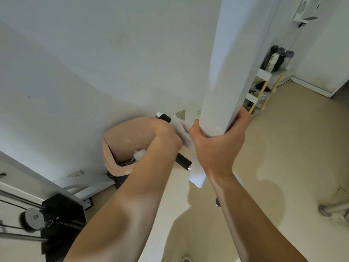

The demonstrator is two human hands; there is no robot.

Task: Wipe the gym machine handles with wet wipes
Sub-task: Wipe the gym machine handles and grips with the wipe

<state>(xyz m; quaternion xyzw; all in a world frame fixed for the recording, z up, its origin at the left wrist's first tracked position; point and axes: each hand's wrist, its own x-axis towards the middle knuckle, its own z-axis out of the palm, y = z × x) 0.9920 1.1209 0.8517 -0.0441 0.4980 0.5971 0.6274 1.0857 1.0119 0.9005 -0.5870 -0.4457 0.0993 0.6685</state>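
Far to the left stands a black weight stack [62,224] with a round wheel [33,217] and thin cables, part of the gym machine. Next to it, by the wall, sits a pink bin [124,137] with crumpled white paper inside. Just right of the bin is the left hand [166,138]. It is closed around a black handle [181,159] that runs from a shiny cap near the wall down to another shiny end lower down. A white wet wipe [182,128] is bunched between this hand and the handle, and part of it sticks out on the right side. So the wipe is on the handle, right under the left hand. Next comes the right hand [217,146]. Its fingers are wrapped tight around a big white post [222,91] of the machine, and it looks like it is holding the post to keep things steady. Far to the right, a small shelf [264,86] with dark bottles [275,58] stands on the floor. I think the wiping step is going on now. The next move likely needs the left hand to slide and twist the wipe along the bar, down to the lower end that shows bare, while pressing firmly.
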